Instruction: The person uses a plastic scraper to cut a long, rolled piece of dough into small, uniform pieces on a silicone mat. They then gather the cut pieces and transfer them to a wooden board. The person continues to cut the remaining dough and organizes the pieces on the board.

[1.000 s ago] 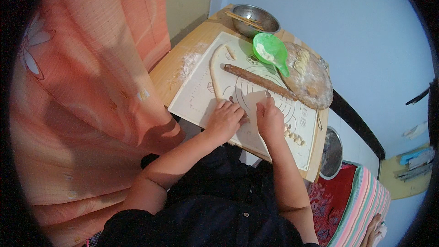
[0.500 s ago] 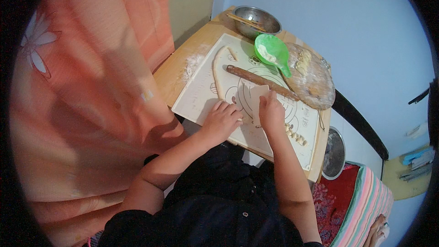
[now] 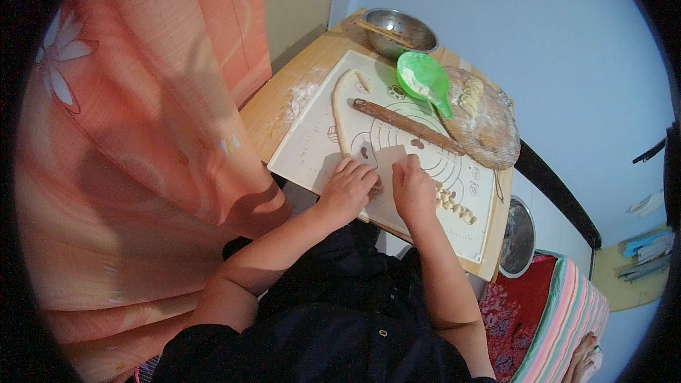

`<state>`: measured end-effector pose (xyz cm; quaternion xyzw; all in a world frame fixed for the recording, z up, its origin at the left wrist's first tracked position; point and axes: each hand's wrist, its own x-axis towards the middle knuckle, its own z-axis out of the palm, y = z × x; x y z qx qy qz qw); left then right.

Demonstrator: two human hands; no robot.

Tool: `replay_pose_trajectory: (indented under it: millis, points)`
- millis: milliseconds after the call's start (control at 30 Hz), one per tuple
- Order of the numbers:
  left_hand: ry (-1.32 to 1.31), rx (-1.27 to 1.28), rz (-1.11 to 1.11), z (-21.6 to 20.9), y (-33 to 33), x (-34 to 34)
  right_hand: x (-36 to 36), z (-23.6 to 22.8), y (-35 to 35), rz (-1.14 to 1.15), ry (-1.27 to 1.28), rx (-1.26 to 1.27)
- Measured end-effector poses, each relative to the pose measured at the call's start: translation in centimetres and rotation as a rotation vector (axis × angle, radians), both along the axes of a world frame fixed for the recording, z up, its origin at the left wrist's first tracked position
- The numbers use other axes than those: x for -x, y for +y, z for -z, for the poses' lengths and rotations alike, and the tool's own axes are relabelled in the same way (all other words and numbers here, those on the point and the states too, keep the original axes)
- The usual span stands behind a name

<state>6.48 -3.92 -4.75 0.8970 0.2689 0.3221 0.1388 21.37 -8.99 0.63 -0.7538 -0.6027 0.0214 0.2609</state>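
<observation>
A long pale dough rope [image 3: 339, 110] curves down the white pastry mat [image 3: 306, 150] to my hands. My left hand [image 3: 349, 190] lies curled over the rope's near end. My right hand [image 3: 413, 190] is right beside it, its fingers on a pale flat dough scraper [image 3: 388, 158] that stands between both hands. Several small cut dough pieces [image 3: 454, 206] lie in a row just right of my right hand. A wooden rolling pin [image 3: 408, 126] lies diagonally across the mat beyond my hands.
A green scoop [image 3: 422, 79], a round wooden board [image 3: 489, 124] with dough bits and a metal bowl [image 3: 401, 28] holding chopsticks sit at the wooden table's [image 3: 280, 103] far end. An orange curtain [image 3: 142, 156] hangs left. A metal lid [image 3: 518, 237] and striped cloth [image 3: 567, 326] are right.
Both hands stay together at the rope's near end, with only small finger shifts around the scraper. The view has tilted slightly.
</observation>
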Motion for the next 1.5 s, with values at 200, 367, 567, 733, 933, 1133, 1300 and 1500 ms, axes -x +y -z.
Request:
replay_pose_trajectory:
  millis: [200, 367, 567, 733, 933, 1133, 1300, 1500]
  points:
    - [0.004, -0.091, 0.017, -0.2, 0.5, 0.0, -0.3, 1.2, 2.6, 0.037, 0.009, 0.022]
    - [0.016, 0.029, 0.058, -1.7, 0.4, 1.1, -4.1, 0.0, 3.2, 0.161, 0.075, -0.138]
    - [0.25, 0.04, 0.304, -3.1, -0.5, -0.3, -8.9, -4.3, -2.9, 0.242, 0.415, -0.486]
    - [0.407, 0.056, 0.394, -3.0, 0.4, -4.5, -12.0, -4.6, -7.7, 0.311, 0.508, -0.491]
    - [0.342, 0.146, 0.407, -3.9, 3.1, -9.0, -15.7, -2.7, -13.6, 0.411, 0.655, -0.626]
    - [0.692, 0.42, 0.719, -5.6, 0.7, -9.0, -16.3, -3.2, -17.6, 0.479, 0.783, -0.675]
    - [0.395, 0.27, 0.576, -4.3, 1.4, -13.5, -18.1, -1.0, -19.1, 0.511, 0.71, -0.59]
    - [0.76, 0.596, 0.838, -6.6, -4.1, -14.9, -18.5, -0.8, -21.0, 0.548, 0.866, -0.666]
